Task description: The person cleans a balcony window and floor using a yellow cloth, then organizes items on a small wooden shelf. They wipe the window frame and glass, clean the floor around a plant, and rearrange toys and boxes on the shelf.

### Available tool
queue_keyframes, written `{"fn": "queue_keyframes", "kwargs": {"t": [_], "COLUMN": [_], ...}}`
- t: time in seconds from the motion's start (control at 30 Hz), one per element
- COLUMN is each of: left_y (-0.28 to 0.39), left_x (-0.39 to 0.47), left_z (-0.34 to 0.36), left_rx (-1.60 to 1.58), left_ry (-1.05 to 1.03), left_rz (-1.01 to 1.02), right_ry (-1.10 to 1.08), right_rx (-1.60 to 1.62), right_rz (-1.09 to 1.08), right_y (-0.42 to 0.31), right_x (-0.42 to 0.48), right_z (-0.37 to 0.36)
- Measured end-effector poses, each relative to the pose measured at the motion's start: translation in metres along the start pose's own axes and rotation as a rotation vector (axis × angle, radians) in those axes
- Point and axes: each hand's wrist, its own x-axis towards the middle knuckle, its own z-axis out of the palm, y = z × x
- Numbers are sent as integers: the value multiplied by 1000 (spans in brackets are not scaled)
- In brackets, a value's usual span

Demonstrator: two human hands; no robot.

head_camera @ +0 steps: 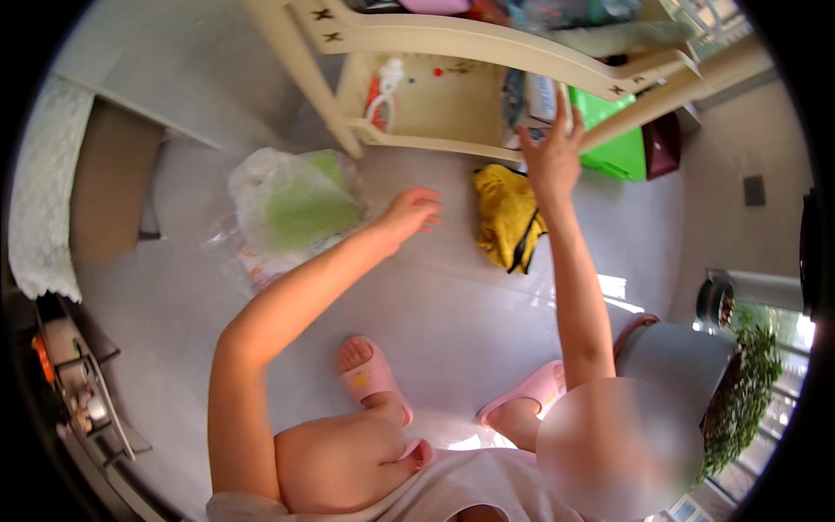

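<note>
My right hand (554, 153) reaches to the right end of a cream shelf unit's lower shelf (450, 145), its fingers spread at the shelf's edge beside some boxes (541, 98); whether it grips anything cannot be told. My left hand (414, 215) hangs over the floor with fingers loosely bent and nothing in it. Below the shelf, near my right forearm, lies a crumpled yellow cloth (505, 215) with black trim. To the left of my left hand, a clear plastic bag (251, 186) lies on the floor around something flat and green (310, 202). A white plastic object (390, 78) stands at the shelf's left end.
A bright green plastic container (610, 140) and a dark red one (662, 147) stand right of the shelf unit. A large grey planter (675, 359) with a leafy plant (747, 391) is at the right. A table with a lace cover (45, 196) and a small rack (85, 385) are at the left.
</note>
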Motion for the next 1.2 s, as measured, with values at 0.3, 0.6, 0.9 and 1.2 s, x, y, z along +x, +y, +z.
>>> {"fn": "queue_keyframes", "kwargs": {"t": [0.3, 0.6, 0.9, 1.2], "left_y": [-14, -6, 32, 43], "left_x": [-90, -98, -111, -114], "left_z": [-98, -196, -162, -58], "left_rx": [270, 51, -322, -717], "left_ry": [622, 873, 598, 16], "left_rz": [480, -20, 94, 159], "right_ry": [-84, -406, -637, -290], "right_rx": [185, 410, 512, 525], "right_rz": [-332, -446, -536, -342], "right_y": [-9, -73, -114, -131], "right_x": [-74, -123, -163, -178], "right_z": [-10, 13, 6, 26]}}
